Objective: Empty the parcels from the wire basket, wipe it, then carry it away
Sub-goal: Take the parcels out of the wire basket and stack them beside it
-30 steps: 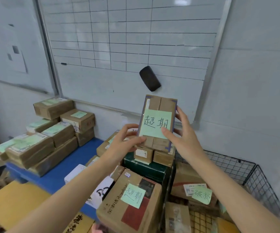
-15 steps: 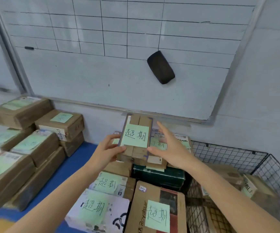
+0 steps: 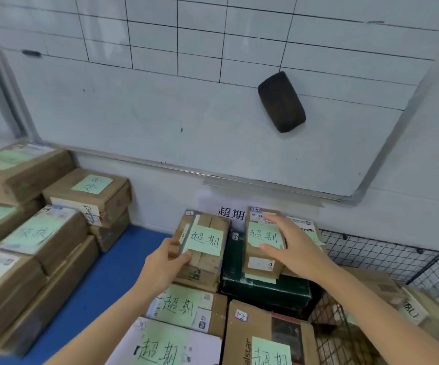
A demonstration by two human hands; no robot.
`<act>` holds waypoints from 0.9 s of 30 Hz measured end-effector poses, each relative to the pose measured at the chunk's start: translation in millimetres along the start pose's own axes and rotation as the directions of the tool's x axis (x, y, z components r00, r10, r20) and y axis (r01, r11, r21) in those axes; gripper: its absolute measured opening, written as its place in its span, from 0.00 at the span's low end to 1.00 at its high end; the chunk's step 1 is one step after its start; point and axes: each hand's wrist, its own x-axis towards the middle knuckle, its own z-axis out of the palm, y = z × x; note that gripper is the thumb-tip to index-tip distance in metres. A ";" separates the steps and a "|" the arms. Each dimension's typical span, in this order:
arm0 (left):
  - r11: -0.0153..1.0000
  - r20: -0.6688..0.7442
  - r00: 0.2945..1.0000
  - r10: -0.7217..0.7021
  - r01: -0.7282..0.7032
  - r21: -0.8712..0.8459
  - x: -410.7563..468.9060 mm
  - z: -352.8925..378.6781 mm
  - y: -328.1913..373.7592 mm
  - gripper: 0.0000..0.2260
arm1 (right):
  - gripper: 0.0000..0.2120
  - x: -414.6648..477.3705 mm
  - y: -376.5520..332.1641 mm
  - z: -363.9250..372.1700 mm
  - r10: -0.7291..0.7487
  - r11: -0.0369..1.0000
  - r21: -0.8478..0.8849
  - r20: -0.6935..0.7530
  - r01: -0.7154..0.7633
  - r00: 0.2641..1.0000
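A small brown parcel (image 3: 209, 262) with a green note lies flat on the pile of parcels beside the wall. My left hand (image 3: 164, 262) grips its near left corner, thumb on top. My right hand (image 3: 292, 246) hovers with straight fingers over a second green-noted parcel (image 3: 261, 248) that sits on a dark green box (image 3: 265, 288). The black wire basket (image 3: 376, 251) stands at the right against the wall, with brown parcels (image 3: 410, 304) inside it.
Stacks of green-noted cartons (image 3: 42, 233) fill the left on a blue surface (image 3: 102, 280). More labelled parcels (image 3: 184, 306) lie in front of me. A whiteboard (image 3: 186, 101) with a black eraser (image 3: 281, 101) hangs above.
The parcel came down from in front of me onto the pile by the wall. My right hand let go of it and moved right over the neighbouring parcel.
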 end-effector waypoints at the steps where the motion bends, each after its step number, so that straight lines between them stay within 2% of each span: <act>1: 0.998 -0.017 0.998 0.052 -0.051 0.043 0.8 -1.3 -0.9 0.18 | 0.32 1.4 -1.2 1.3 0.007 1.000 -0.006 -0.004 -0.007 1.000; 5: 0.953 0.039 0.972 0.231 -0.234 0.190 2.2 -7.3 -0.2 0.28 | 0.32 5.3 -4.2 6.0 0.001 0.999 -0.038 0.003 -0.001 1.000; 8: 0.904 0.105 0.948 0.300 -0.317 0.287 4.3 -5.2 2.7 0.30 | 0.31 9.0 -4.5 7.0 0.006 0.999 -0.050 0.008 -0.006 1.000; 19: 0.896 0.072 0.941 0.330 -0.336 0.291 36.8 23.6 24.3 0.30 | 0.31 10.9 2.4 11.3 0.029 0.992 -0.119 -0.008 -0.029 1.000; 27: 0.896 0.079 0.944 0.320 -0.329 0.299 54.3 31.7 22.6 0.30 | 0.32 4.7 16.0 12.5 0.085 0.991 -0.106 0.012 -0.083 0.996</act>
